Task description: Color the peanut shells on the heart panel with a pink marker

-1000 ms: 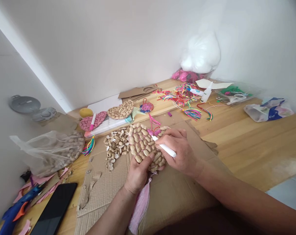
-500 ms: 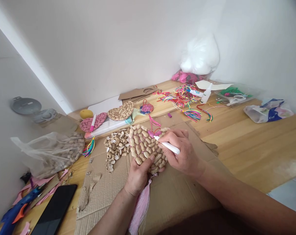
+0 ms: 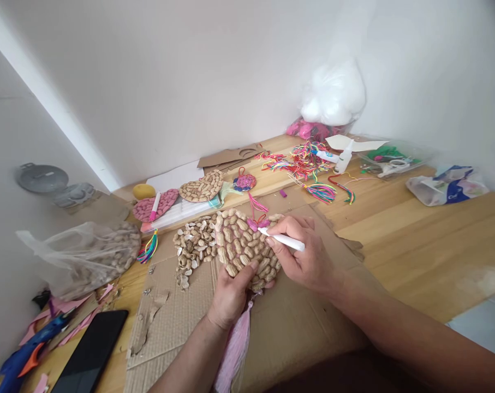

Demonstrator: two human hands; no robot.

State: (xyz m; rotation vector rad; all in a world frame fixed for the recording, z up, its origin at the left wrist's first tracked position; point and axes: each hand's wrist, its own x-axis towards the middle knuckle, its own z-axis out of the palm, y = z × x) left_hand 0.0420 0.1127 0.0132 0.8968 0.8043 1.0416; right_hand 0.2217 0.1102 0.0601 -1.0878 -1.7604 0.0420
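Note:
My left hand (image 3: 231, 292) grips the lower edge of a heart-like plaque covered in peanut shells (image 3: 241, 245), its thumb on top. A pink tassel (image 3: 236, 349) hangs from the plaque's bottom, and a pink cord loop (image 3: 257, 204) lies at its top. In my right hand (image 3: 306, 256) is a white marker (image 3: 286, 241), pinched between thumb and fingers. The marker's tip meets the shells near the top, beside a couple coloured pink-purple. Most other shells are plain tan. My right hand hides the plaque's right side.
Cardboard (image 3: 177, 327) lies under the work, with loose shell pieces (image 3: 194, 245) on it. A phone (image 3: 91, 349), a blue glue gun (image 3: 34, 344) and a bag of peanuts (image 3: 103, 256) are leftward. Behind are finished plaques (image 3: 202, 186), threads (image 3: 308, 161) and a glue bottle (image 3: 344, 158).
The white marker has tilted flatter, its back end swinging slightly right and up, with my right hand shifting a little. My left hand and the plaque stay in place.

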